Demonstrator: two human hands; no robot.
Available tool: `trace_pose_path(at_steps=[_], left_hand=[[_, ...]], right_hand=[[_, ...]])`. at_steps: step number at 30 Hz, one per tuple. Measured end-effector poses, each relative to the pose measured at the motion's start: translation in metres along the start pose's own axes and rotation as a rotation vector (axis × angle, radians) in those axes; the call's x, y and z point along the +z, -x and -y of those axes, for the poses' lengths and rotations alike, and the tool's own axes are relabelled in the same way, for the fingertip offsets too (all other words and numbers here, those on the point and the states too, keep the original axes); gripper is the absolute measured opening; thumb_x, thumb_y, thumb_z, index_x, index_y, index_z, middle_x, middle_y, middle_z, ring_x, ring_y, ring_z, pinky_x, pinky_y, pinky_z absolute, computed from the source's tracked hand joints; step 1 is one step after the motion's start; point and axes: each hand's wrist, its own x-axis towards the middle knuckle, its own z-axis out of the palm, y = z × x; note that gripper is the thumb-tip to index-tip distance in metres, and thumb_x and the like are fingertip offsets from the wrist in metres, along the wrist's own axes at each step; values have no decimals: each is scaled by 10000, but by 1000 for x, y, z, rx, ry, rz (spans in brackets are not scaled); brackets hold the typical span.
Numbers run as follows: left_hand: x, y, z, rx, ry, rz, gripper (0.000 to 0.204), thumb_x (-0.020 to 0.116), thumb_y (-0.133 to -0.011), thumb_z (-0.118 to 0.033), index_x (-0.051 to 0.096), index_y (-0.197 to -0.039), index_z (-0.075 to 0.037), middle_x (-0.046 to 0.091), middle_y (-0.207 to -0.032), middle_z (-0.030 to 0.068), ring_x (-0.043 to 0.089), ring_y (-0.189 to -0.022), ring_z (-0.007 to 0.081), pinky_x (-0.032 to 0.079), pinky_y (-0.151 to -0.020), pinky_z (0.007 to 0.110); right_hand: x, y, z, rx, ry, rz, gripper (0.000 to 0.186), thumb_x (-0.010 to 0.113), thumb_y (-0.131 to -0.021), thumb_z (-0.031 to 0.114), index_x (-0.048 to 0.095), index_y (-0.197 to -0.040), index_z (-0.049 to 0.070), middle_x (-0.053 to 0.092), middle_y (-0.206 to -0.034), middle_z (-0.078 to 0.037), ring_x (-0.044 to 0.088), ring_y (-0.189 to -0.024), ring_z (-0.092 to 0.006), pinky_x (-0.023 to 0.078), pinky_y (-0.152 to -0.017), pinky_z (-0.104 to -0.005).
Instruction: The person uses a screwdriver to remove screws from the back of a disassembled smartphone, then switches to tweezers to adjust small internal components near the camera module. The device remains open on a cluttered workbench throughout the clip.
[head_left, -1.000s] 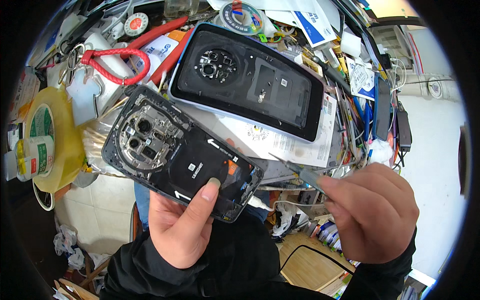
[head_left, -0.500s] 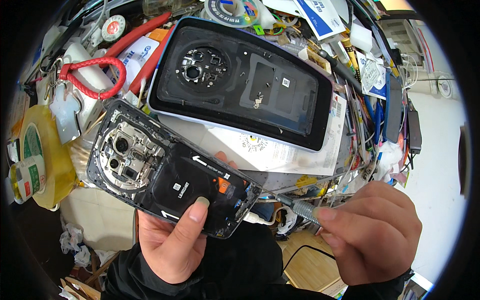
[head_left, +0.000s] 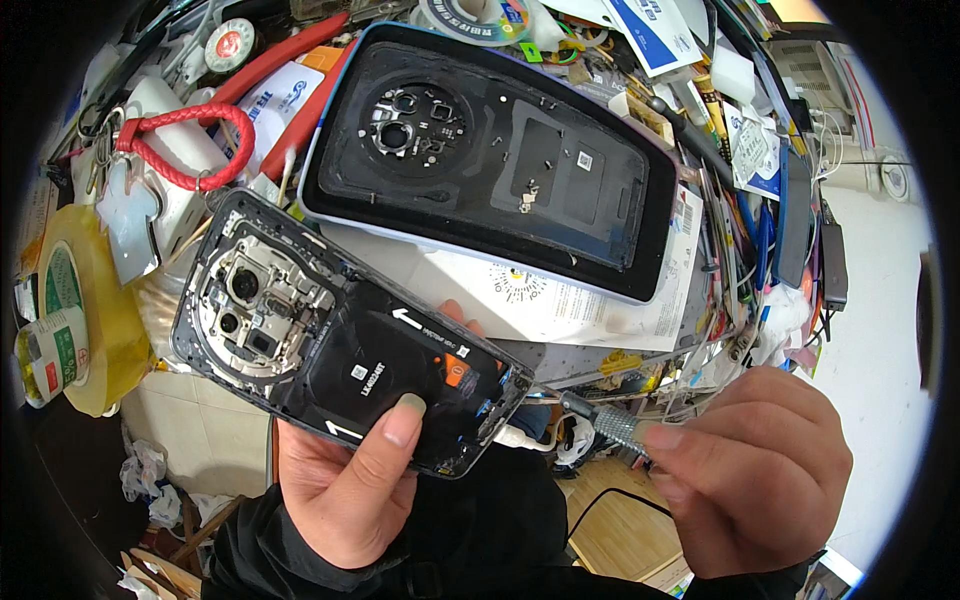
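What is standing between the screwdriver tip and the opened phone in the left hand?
Nothing visible. The right hand holds the screwdriver with its tip just off the lower edge of the opened phone, which the left hand holds. Only open air separates them.

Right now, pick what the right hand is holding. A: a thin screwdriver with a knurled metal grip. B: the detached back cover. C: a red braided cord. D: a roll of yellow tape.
A: the right hand pinches a thin screwdriver by its knurled metal grip, its tip close to the lower end of the opened phone that the left hand holds.
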Motion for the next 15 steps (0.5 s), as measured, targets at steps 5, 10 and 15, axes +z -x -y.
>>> trace_pose_path(at_steps=[5,10,15], left_hand=[[0,-1,1,3,79,13,475,630,-942,46,513,-1401,75,638,-1303,306,565,-1325,451,424,-1136,604],[-1,-1,1,10,2,18,548,638,-944,-3,438,-1449,65,563,-1378,354,566,-1315,469,469,-1101,605],[-1,-1,1,10,-36,14,586,637,-944,-25,401,-1473,60,528,-1411,379,564,-1313,479,490,-1084,605]], right_hand=[[-1,0,1,0,2,-8,255,765,-741,29,704,-978,101,643,-688,-41,597,-610,-196,458,-574,-348],[0,0,1,-1,-16,-3,261,758,-736,18,699,-978,97,641,-686,-41,591,-606,-192,456,-575,-346],[0,-1,0,-14,-9,-8,235,752,-750,31,701,-971,93,635,-676,-39,572,-582,-186,448,-570,-349]])
